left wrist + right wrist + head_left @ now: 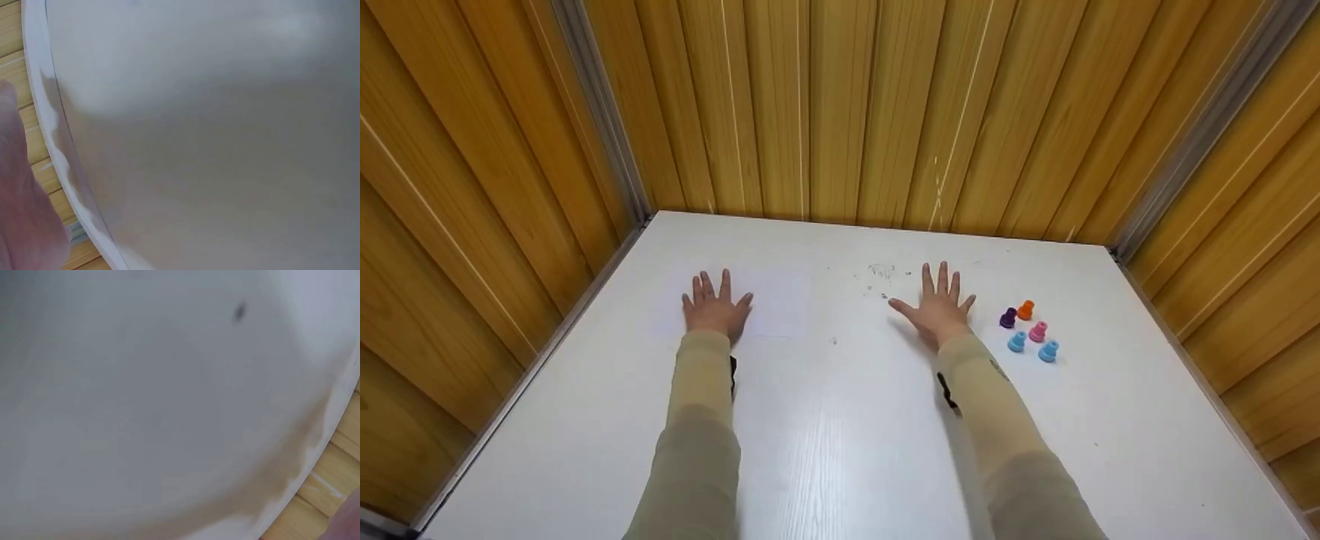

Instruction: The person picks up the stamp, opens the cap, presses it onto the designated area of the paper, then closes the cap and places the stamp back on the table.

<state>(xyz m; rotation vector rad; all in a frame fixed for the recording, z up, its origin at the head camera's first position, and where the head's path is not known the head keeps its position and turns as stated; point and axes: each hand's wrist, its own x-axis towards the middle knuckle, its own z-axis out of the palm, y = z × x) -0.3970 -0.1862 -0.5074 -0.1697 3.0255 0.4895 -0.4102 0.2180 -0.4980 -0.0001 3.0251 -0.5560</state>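
My left hand (712, 311) lies palm down with its fingers spread, over a thin white sheet of paper (784, 300) that barely stands out from the table. My right hand (939, 311) is also spread flat above the white tabletop, holding nothing. To its right stand small pawn-shaped plastic pieces: one orange (1025, 310), one dark purple (1008, 318), one pink (1038, 331) and two light blue, a nearer one (1048, 351) and another (1017, 342). In the wrist views only a blurred part of each hand shows at the edge.
The white table (840, 450) carries dark scuff marks (881, 271) between the hands, toward the back. Wood-plank walls (840, 112) enclose it at the back and both sides, with grey metal posts (607, 105) at the corners.
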